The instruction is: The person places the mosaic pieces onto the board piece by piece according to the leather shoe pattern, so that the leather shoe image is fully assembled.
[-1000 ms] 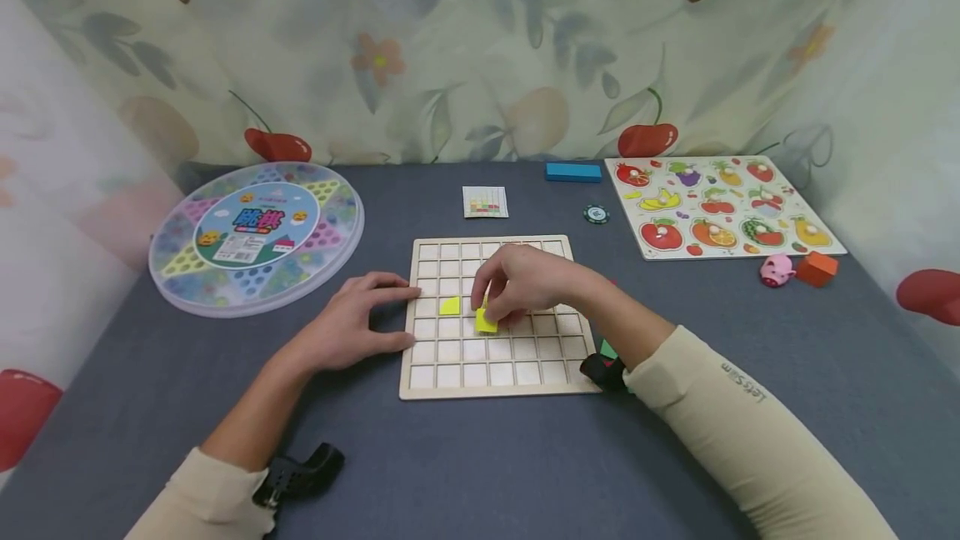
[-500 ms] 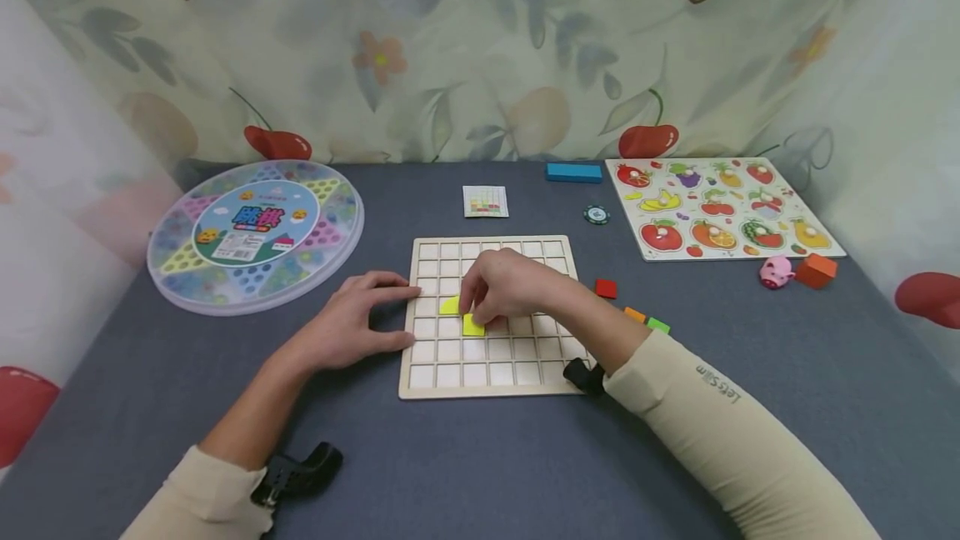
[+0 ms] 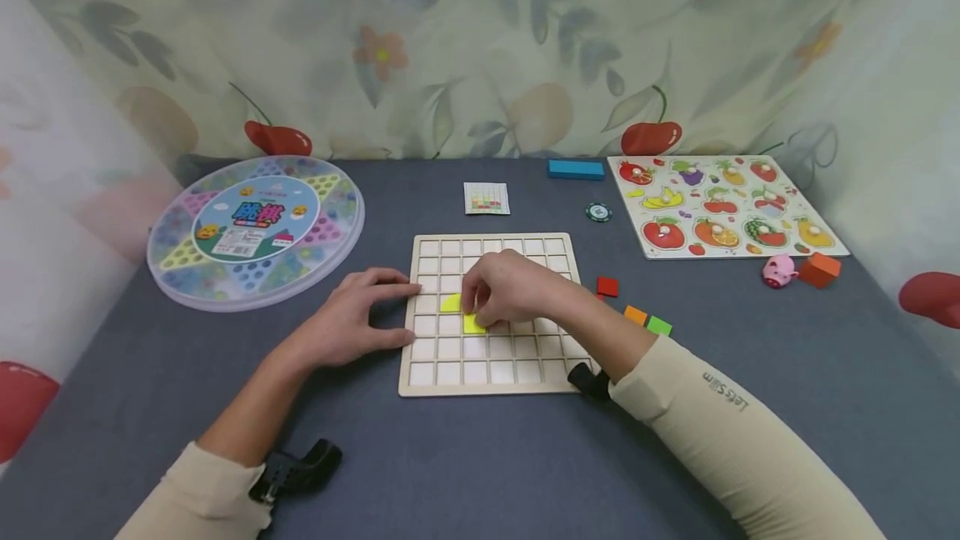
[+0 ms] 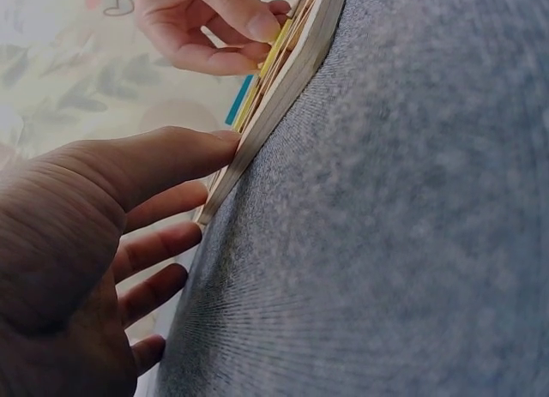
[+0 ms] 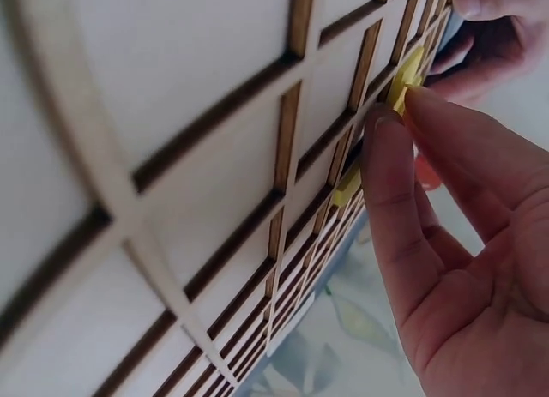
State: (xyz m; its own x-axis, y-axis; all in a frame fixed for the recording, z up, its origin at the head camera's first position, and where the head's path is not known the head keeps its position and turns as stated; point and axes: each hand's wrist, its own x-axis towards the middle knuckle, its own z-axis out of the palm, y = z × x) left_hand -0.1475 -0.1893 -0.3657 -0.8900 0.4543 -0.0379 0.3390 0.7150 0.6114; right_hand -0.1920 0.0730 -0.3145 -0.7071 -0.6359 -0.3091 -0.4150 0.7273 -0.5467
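Our right hand point(image 3: 508, 288) pinches a yellow tile point(image 3: 473, 325) at its near-left; our left hand point(image 3: 347, 319), fingers extended, touches the grid board point(image 3: 495, 389).

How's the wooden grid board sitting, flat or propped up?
Flat: the wooden grid board has its visible edges resting on the blue-gray tablecloth.

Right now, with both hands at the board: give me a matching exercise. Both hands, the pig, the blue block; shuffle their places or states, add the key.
Things:
1. Left hand
2. Pig
3. Right hand
4. Blue block

Places or states:
A. Pinches a yellow tile
B. By the far left corner of the fruit puzzle
C. Touches the left edge of the grid board
D. Beside the orange block

Pairs: 1-C, 2-D, 3-A, 4-B
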